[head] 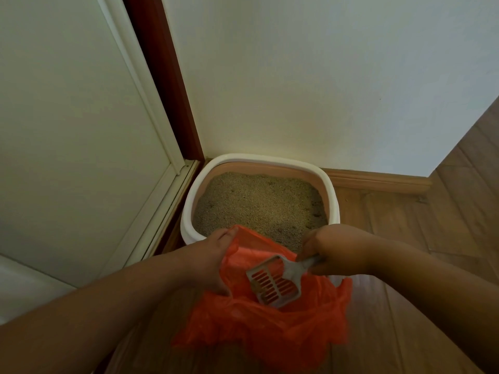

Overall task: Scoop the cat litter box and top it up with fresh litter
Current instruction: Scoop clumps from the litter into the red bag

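Note:
A white litter box [331, 197] with a pink inner wall sits in the corner, filled with tan litter [259, 203] that shows a few darker clumps. In front of it hangs an orange plastic bag [270, 319]. My left hand [210, 260] grips the bag's left rim and holds it open. My right hand [334, 249] grips the handle of a grey slotted scoop [272, 283], whose head is tilted down into the bag's mouth. The scoop's slots look empty.
A white wall rises behind the box. A white door panel [81, 130] with a dark red frame [162, 76] stands on the left. Wooden floor [405, 225] and a wooden skirting board [378, 180] lie to the right.

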A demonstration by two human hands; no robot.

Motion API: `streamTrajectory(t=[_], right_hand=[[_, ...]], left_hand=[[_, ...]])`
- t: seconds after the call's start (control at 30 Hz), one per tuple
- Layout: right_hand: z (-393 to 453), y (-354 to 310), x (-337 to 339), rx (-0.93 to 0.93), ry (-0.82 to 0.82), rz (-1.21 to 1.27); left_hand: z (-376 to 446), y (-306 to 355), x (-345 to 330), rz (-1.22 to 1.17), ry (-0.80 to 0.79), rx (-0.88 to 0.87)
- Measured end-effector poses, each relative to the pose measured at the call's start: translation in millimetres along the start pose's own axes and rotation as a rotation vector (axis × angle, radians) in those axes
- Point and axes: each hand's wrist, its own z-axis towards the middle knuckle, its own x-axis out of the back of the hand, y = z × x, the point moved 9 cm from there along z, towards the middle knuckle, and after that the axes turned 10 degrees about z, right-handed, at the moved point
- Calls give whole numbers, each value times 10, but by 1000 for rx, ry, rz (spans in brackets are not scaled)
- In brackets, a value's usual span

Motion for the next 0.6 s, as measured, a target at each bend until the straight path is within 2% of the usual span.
streamTrajectory(t=[0.1, 0.23, 0.37, 0.53, 0.6], right_hand=[[13, 72, 4, -6, 43, 113], [-63, 33, -5, 41, 9, -28], [-56, -61, 46, 92, 55, -74], [-15, 55, -26, 62, 1, -28], [-33, 177, -42, 30, 43, 88]], left_hand=[[5, -3, -6, -2, -6, 2], [23, -22, -2, -10, -4, 5], [30, -40, -10, -17, -6, 10], [28, -66, -21, -11, -4, 11], [18, -103, -18, -16, -1, 15]])
